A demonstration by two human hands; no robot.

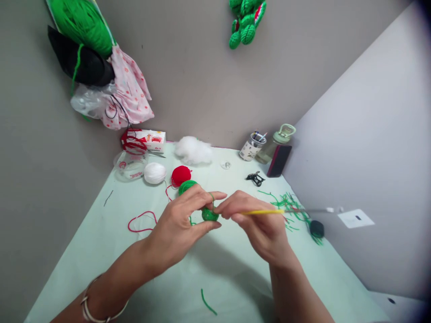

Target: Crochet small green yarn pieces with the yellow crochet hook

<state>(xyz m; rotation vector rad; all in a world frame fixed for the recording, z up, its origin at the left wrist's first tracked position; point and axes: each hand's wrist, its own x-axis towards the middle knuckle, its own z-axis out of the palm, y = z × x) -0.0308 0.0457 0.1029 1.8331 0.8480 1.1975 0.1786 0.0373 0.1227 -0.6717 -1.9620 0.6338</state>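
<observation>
Between the thumb and fingers of my left hand is a small round green crochet piece. A strand of green yarn loops over the left index finger, which is stretched out. My right hand grips a crochet hook with a yellow handle, its tip at the edge of the green piece; the fingers hide the tip itself. Just behind my left hand lies a ball of green yarn, partly covered by the hand. A red yarn ball and a white yarn ball sit farther back.
White stuffing, a pen holder, a bottle and a phone stand along the back. Green yarn scraps and a black clip lie right. A tissue box and plastic tub are back left.
</observation>
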